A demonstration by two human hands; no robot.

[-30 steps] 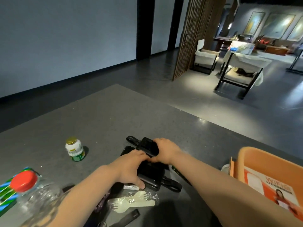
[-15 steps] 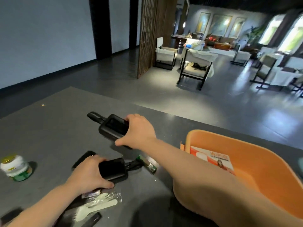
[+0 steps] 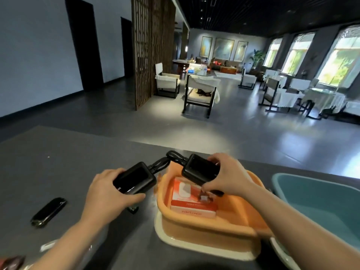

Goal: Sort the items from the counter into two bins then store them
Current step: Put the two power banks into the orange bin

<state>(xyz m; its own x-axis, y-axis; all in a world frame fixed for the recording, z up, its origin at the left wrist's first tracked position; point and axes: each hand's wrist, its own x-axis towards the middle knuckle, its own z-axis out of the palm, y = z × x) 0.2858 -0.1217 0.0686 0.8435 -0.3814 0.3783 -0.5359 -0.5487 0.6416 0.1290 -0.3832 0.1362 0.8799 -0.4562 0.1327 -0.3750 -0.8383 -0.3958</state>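
We note 1 red box (image 3: 191, 199) in the orange bin (image 3: 206, 236). Left hand (image 3: 109, 190) and right hand (image 3: 228, 178) each grip 1 black power bank (image 3: 135, 177) over it; black case (image 3: 48, 211) remains on the counter (image 3: 58, 158).

A glossy black rectangular device with rounded corners (image 3: 134, 177) and a second glossy black rectangular device (image 3: 200, 169) are seen, each trailing a black looped strap (image 3: 171, 158). An orange plastic bin with a cream-coloured base rim (image 3: 206, 233) is shown; in it an orange-red cardboard box with a white panel and white lettering (image 3: 191, 199) is seen. A teal plastic bin (image 3: 319, 197) is shown with a pale rim. A shiny black oblong case (image 3: 48, 212) is seen on the matte dark grey counter (image 3: 58, 162). A dark brown wooden lattice screen (image 3: 151, 45) is patterned with a fine grid.
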